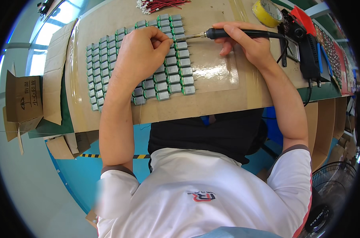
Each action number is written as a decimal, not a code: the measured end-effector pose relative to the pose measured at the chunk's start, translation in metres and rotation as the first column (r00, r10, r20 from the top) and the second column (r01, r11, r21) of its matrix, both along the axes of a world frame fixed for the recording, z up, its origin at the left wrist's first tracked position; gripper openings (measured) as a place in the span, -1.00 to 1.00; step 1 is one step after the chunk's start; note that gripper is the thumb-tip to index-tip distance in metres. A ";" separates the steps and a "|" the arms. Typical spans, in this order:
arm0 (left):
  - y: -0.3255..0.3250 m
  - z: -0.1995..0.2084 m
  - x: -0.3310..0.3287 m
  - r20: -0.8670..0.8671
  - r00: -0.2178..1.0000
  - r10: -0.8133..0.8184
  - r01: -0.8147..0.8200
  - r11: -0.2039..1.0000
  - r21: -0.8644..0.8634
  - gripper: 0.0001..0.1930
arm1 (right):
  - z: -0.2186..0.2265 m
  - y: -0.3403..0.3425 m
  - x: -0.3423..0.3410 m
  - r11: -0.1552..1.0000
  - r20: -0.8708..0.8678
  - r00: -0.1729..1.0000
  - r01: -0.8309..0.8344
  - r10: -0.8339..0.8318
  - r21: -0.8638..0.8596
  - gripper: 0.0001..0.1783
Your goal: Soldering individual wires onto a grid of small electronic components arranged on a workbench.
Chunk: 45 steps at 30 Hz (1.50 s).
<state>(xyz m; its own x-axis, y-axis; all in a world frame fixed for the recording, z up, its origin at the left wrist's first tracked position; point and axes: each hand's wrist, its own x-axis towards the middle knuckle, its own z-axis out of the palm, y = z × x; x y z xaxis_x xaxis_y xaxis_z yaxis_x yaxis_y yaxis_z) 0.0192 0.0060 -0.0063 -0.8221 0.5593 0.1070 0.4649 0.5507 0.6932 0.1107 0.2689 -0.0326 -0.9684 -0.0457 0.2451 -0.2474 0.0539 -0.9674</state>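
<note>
My right hand (247, 39) grips a soldering iron (223, 33) by its black handle. The iron points left, and its metal tip reaches the right edge of a block of small grey parts with green circuit boards (174, 79), set in close rows. Over these rows, my left hand (146, 49) is closed in a pinch beside the iron's tip. Whatever its fingertips hold is too small to make out. The left hand and forearm cover part of the rows.
Red wires with white connectors (160, 5) lie at the table's far edge. At the far right are a yellow tape roll (267, 12), a red tray (303, 19) and a black soldering station (310, 57) with a cord. Cardboard boxes (24, 99) stand left; a fan (332, 186) is lower right.
</note>
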 end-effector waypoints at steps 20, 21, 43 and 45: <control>-0.003 0.000 -0.003 0.052 0.995 0.088 -0.092 0.992 0.086 -0.88 | 0.002 0.001 0.006 1.000 0.001 1.000 0.013 -0.013 -0.002 -0.65; -0.003 0.000 -0.002 0.053 0.995 0.087 -0.091 0.992 0.085 -0.88 | 0.002 0.000 0.005 1.000 0.008 1.000 0.005 -0.004 -0.007 -0.65; 0.000 0.002 0.000 0.041 0.998 0.053 -0.053 0.999 -0.011 -0.86 | -0.001 0.000 0.004 1.000 0.001 1.000 -0.004 0.004 0.011 -0.67; -0.001 0.002 0.000 0.038 0.998 0.052 -0.052 0.999 -0.013 -0.86 | 0.000 -0.001 0.004 1.000 -0.003 1.000 -0.002 0.003 0.012 -0.67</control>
